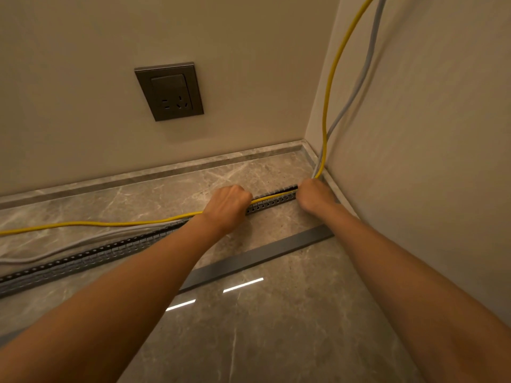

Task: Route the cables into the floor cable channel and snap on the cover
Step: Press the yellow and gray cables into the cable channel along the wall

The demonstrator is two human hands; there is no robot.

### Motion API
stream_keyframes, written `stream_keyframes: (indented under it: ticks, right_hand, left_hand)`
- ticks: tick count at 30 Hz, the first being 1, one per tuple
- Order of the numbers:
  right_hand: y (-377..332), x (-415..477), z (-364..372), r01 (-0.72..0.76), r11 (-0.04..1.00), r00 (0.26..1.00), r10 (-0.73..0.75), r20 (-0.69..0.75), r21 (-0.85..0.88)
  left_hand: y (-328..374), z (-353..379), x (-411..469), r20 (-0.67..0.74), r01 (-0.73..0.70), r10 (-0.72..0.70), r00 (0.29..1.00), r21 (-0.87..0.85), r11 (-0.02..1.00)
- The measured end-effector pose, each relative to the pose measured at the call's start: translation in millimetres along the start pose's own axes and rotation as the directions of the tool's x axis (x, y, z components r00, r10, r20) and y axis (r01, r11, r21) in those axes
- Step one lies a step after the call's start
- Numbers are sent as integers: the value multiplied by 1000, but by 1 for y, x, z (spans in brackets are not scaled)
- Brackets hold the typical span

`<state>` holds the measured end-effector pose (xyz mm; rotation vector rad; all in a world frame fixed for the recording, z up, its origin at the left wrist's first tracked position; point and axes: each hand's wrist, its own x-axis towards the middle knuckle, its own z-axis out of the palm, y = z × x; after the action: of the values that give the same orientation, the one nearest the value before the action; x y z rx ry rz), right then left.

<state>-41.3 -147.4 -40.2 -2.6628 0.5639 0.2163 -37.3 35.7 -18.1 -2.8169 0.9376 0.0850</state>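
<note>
A grey slotted cable channel (91,257) lies on the marble floor, running from the left edge to the room corner. A yellow cable (96,223) comes down the right wall, passes through both my hands and trails off left. A grey cable (69,246) follows the same path beside it. My left hand (228,207) is closed on the yellow cable over the channel. My right hand (313,196) grips both cables at the channel's corner end. Between my hands the yellow cable lies in the channel. The flat grey cover strip (257,258) rests on the floor nearer me.
A dark wall socket (169,91) sits on the far wall above a stone skirting (166,168). The right wall (428,134) meets it in the corner close to my right hand. Glossy marble floor (262,327) stretches toward me.
</note>
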Motion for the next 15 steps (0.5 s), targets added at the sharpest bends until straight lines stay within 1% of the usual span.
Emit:
stream_keyframes:
  ticks: [3,6,7,8,9,12,13,15]
  right_hand:
    - [1,-2,-3,18,1000,999,-18,32,3]
    - [1,-6,-5,47,999,998,-46,37,-24]
    - [0,-8,-6,57,998,998,-56,31,-35]
    - [-1,-11,-8,63,997,998,-62,27,-47]
    - [-3,-13,-9,69,996,997,-67,26,-59]
    - [-5,-17,-13,78,994,997,-76,31,-79]
    - [-5,-17,-14,82,993,996,-79,33,-87]
    - [-6,-18,-14,87,989,996,-83,38,-118]
  left_hand:
    - [2,3,-4,-21,13,-14,1000,-35,999]
    - [2,0,-3,-53,114,-123,991,-149,982]
    - [3,-2,-2,-57,142,-154,986,-172,975]
    - [4,-4,0,-68,142,-154,986,-160,977]
    - [7,-4,0,-80,107,-117,990,-117,987]
    - [11,8,-12,-131,-101,110,985,69,992]
    - [8,10,-16,-151,-139,158,976,125,982]
    - [3,15,-17,-218,-176,207,954,155,972]
